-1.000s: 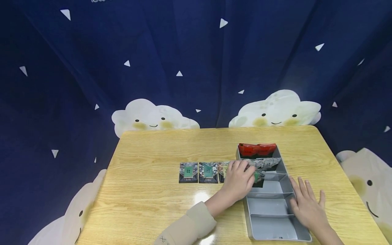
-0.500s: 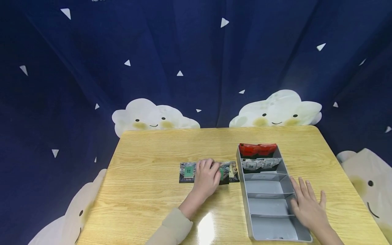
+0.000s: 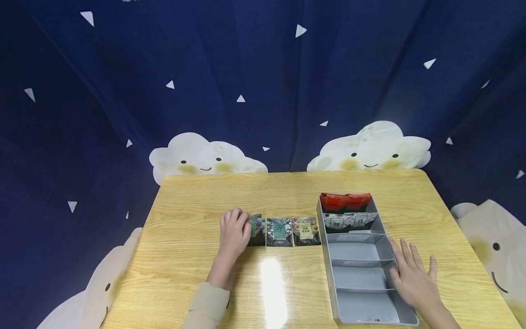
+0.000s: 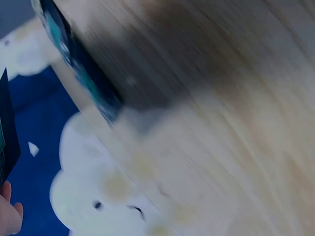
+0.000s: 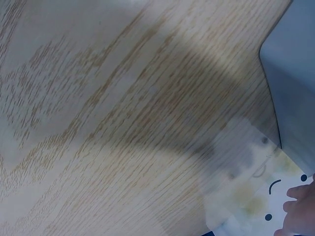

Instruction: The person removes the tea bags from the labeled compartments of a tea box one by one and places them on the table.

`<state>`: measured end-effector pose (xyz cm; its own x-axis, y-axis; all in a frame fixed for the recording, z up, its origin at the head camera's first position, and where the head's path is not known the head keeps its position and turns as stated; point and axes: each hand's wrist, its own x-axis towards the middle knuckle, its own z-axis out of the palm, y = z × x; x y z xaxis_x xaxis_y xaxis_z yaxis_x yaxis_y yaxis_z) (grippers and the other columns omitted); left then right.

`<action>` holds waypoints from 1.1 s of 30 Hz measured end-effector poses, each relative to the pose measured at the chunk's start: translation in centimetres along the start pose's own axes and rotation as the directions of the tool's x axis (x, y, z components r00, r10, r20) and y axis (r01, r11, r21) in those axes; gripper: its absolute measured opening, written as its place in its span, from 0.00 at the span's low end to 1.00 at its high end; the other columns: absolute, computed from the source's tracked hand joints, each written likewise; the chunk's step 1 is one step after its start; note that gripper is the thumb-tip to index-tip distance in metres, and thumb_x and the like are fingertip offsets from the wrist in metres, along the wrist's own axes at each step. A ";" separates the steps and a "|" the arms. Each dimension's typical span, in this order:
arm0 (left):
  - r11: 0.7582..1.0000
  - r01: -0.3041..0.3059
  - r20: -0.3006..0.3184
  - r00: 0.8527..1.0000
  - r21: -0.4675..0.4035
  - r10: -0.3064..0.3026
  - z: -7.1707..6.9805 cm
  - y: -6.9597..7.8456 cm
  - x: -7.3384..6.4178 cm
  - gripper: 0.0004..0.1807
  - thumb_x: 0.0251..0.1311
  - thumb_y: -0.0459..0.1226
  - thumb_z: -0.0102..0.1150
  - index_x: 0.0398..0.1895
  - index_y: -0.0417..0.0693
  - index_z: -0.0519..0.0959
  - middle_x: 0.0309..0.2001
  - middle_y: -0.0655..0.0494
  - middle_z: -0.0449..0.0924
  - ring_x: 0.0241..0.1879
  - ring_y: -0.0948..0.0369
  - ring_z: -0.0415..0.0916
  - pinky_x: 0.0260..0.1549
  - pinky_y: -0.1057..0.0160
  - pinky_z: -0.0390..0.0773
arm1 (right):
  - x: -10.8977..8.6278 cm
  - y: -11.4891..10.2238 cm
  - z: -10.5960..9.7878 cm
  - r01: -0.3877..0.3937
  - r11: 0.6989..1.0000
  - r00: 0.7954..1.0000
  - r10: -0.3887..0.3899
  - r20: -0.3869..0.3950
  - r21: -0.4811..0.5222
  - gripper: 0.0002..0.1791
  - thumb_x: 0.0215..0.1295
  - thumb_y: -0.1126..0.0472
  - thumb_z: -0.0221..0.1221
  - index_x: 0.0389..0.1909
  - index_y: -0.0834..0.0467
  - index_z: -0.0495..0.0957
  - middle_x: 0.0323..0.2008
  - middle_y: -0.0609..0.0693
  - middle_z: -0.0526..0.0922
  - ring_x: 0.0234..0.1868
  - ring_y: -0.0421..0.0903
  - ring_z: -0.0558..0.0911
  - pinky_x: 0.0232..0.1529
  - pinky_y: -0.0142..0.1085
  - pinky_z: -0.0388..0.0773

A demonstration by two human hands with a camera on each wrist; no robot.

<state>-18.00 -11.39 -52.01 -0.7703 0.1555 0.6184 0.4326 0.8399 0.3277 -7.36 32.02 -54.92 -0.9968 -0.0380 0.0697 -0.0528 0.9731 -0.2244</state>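
Note:
My left hand (image 3: 235, 232) holds a dark packet with a green label (image 3: 256, 230) over the left end of a row of packets. In the left wrist view its fingertips (image 4: 11, 214) are at the lower edge of this packet (image 4: 7, 128), raised off the table. Alongside lie a green-labelled packet (image 3: 279, 231) and a yellow-labelled packet (image 3: 306, 231), flat; whatever is under the held one is hidden. My right hand (image 3: 414, 276), fingers spread and straight, lies against the right side of a grey divided box (image 3: 334, 283). The right wrist view catches its fingers (image 5: 301, 211) near the box wall (image 5: 293, 78).
Red packets (image 3: 345, 201) stand in the box's far compartment, with grey-white packets (image 3: 349, 220) in the one before it. The wooden table (image 3: 197, 201) ends at a dark blue curtain (image 3: 263, 59) with cloud faces.
My left hand has moved left from over the box, along the packet row, carrying the green-labelled packet. The yellow-labelled packet is now uncovered. My right hand and the box have stayed put.

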 end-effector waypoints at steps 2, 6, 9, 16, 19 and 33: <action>1.000 0.026 0.016 1.000 0.000 -0.026 -0.4 -1.1 -0.3 0.07 0.56 0.34 0.44 0.27 0.47 0.74 0.32 0.52 0.67 0.37 0.51 0.63 0.47 0.47 0.59 | 0.0 0.0 0.0 -0.001 1.000 1.000 0.001 0.003 0.000 0.39 0.64 0.58 0.43 0.72 0.48 0.35 0.69 0.64 0.46 0.70 0.61 0.39 0.57 0.60 0.17; 0.997 0.077 0.063 0.995 0.011 -0.077 -1.0 -3.3 -0.9 0.08 0.58 0.34 0.44 0.28 0.46 0.74 0.33 0.52 0.67 0.38 0.51 0.62 0.48 0.47 0.58 | 0.0 0.0 0.0 -0.008 1.000 1.000 0.008 0.010 -0.003 0.39 0.64 0.58 0.43 0.72 0.48 0.35 0.69 0.64 0.46 0.70 0.61 0.39 0.57 0.60 0.17; 0.994 0.107 0.106 0.988 0.021 -0.109 -1.1 -4.8 -1.4 0.08 0.58 0.34 0.43 0.29 0.45 0.75 0.33 0.51 0.67 0.38 0.51 0.62 0.49 0.46 0.57 | 0.0 0.0 0.0 -0.011 1.000 1.000 0.011 0.012 -0.006 0.39 0.64 0.58 0.43 0.72 0.48 0.35 0.68 0.64 0.46 0.69 0.61 0.38 0.57 0.61 0.17; 0.991 0.124 0.189 0.973 0.040 -0.130 -0.7 -7.7 -2.2 0.08 0.58 0.34 0.43 0.30 0.45 0.75 0.33 0.52 0.67 0.38 0.50 0.62 0.52 0.46 0.56 | -0.1 -0.1 0.0 -0.008 1.000 1.000 0.008 0.005 0.001 0.38 0.64 0.58 0.43 0.72 0.47 0.35 0.69 0.63 0.46 0.69 0.61 0.39 0.57 0.60 0.16; 0.990 0.122 0.248 0.959 0.074 -0.137 -0.4 -8.6 -2.3 0.10 0.60 0.36 0.43 0.32 0.45 0.76 0.34 0.52 0.68 0.39 0.51 0.63 0.52 0.47 0.56 | 0.0 -0.1 0.0 -0.010 1.000 1.000 0.010 0.003 0.002 0.38 0.64 0.58 0.43 0.72 0.47 0.35 0.69 0.63 0.46 0.69 0.61 0.40 0.57 0.60 0.16; 0.956 0.111 0.477 0.847 0.272 -0.234 1.7 -10.2 -2.2 0.15 0.67 0.41 0.38 0.47 0.46 0.74 0.43 0.50 0.64 0.48 0.50 0.59 0.55 0.47 0.53 | 0.0 -0.2 -0.1 -0.003 1.000 1.000 0.003 -0.002 -0.003 0.39 0.63 0.59 0.43 0.72 0.48 0.35 0.68 0.64 0.47 0.70 0.61 0.40 0.58 0.61 0.18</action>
<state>-21.49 -19.41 -57.95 -0.9773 0.1832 0.1068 0.2008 0.9614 0.1880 -7.37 31.88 -54.82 -0.9969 -0.0349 0.0707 -0.0498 0.9739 -0.2215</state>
